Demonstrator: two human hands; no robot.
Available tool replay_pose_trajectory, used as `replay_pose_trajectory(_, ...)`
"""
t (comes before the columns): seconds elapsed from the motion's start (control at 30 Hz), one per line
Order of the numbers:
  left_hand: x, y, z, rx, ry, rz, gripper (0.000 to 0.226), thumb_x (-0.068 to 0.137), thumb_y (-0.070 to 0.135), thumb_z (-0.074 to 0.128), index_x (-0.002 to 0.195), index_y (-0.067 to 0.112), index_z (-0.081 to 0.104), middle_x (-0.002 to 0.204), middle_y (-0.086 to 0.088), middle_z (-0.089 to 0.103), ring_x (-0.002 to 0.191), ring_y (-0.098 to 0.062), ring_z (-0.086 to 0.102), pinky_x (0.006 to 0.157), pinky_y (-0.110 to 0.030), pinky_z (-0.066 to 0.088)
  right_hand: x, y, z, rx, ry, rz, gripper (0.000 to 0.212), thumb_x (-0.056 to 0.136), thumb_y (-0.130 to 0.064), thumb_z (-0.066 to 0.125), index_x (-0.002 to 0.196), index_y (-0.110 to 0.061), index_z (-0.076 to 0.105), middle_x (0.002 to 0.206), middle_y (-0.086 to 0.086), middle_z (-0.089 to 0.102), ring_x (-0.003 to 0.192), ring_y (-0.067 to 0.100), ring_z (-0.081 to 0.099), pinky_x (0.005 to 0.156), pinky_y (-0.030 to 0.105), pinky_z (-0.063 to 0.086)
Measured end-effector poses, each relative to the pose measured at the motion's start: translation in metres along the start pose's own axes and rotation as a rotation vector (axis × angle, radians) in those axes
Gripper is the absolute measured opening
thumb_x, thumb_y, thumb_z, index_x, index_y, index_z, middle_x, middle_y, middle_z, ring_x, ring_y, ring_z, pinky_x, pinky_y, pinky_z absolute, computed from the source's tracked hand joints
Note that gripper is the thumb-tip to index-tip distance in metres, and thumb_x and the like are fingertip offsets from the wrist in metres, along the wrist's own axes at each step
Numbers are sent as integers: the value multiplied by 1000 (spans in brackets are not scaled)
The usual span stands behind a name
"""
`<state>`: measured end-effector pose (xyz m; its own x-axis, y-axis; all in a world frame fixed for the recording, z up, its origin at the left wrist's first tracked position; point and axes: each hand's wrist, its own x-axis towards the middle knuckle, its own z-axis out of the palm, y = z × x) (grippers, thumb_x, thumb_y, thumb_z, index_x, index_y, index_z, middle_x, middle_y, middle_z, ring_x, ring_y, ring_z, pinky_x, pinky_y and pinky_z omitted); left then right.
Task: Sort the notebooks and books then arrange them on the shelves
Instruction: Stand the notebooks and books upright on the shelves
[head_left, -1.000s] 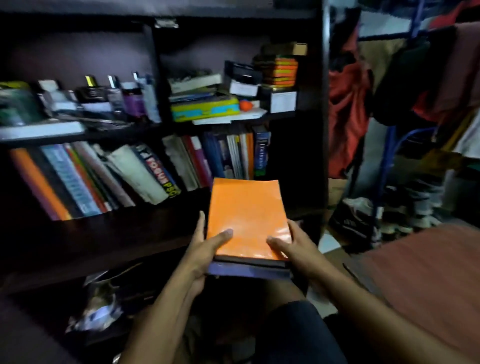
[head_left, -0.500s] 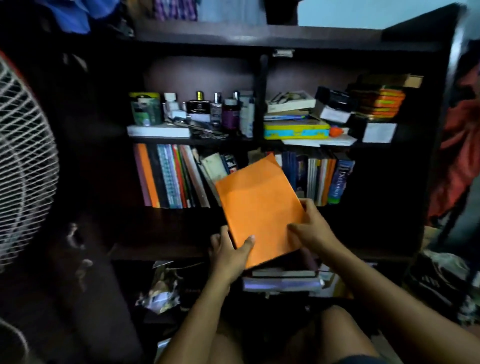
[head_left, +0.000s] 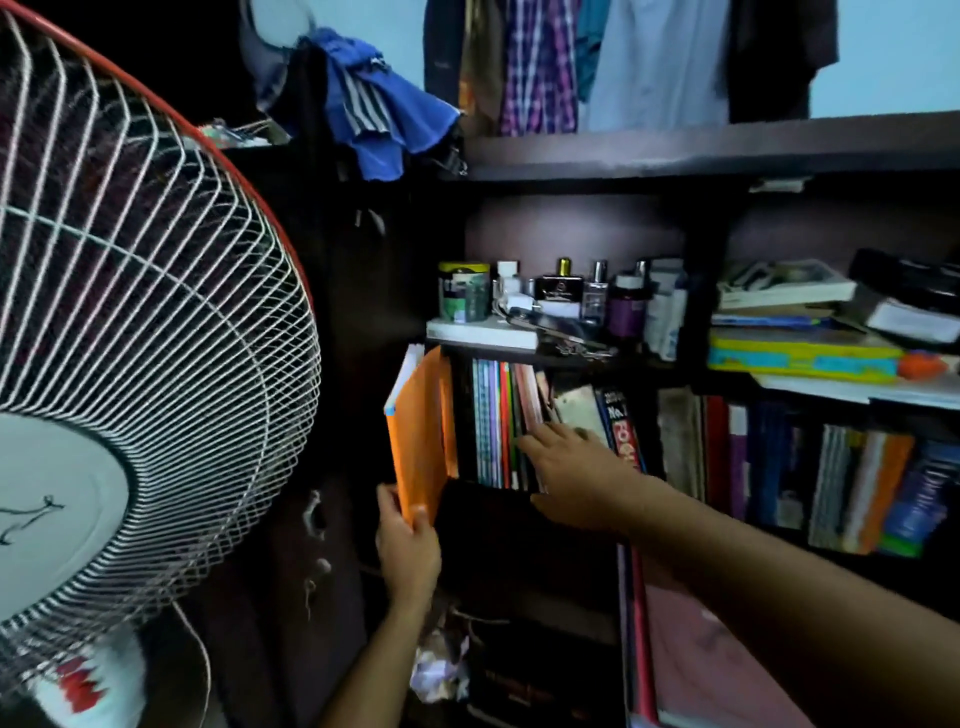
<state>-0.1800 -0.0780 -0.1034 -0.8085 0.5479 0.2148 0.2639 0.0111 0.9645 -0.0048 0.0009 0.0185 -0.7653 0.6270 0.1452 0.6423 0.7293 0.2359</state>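
The setting is a lived-in room of a home, probably a bedroom. Indicators: shirts hanging against the wall above a dark wooden shelf unit; perfume and toiletry bottles on an upper shelf; rows of books below; a pedestal fan with a wire guard beside the unit.

A dark shelf holds upright books by the right hand. Bottles stand on the board above.
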Motion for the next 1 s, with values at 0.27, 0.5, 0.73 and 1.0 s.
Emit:
replay_pose_trajectory(0.27, 54, -31, 18, 82, 35, 60, 46, 101, 11, 52, 147, 17, 45, 123, -11, 65, 115, -33, 61, 97, -40, 48, 112, 4, 33, -447, -8, -264, 60, 101, -22, 39, 157, -9, 21, 166, 14, 13, 155, 33, 2, 120, 59, -3)
replay_pose_trajectory(0.5, 69, -43, 26, 114, 36, -14, 30, 103, 38, 50, 110, 13, 67, 74, 8, 59, 72, -13, 57, 70, -30, 39, 184, 14, 77, -665, 189, -367, 64, 100, -33, 34, 158, -10, 23, 167, 11, 15, 155, 30, 6, 119, 65, -8)
replay_pose_trajectory(0.73, 72, -54, 29, 137, 9, -23, 41, 99, 55, 46, 117, 25, 67, 84, -1, 65, 99, -33, 65, 82, -44, 52, 185, 37, 99, -837, 234, -338, 94, 94, -66, 37, 160, -13, -2, 168, 12, -10, 154, 32, -12, 113, 68, -19)
replay_pose_trajectory(1.0, 67, -44, 27, 147, -12, -29, 50, 96, 60, 44, 124, 24, 65, 96, 5, 69, 99, -21, 67, 88, -42, 55, 185, 41, 105, -884, 228, -343, 93, 96, -68, 32, 159, -12, -7, 166, 14, -14, 153, 34, -13, 109, 75, -16)
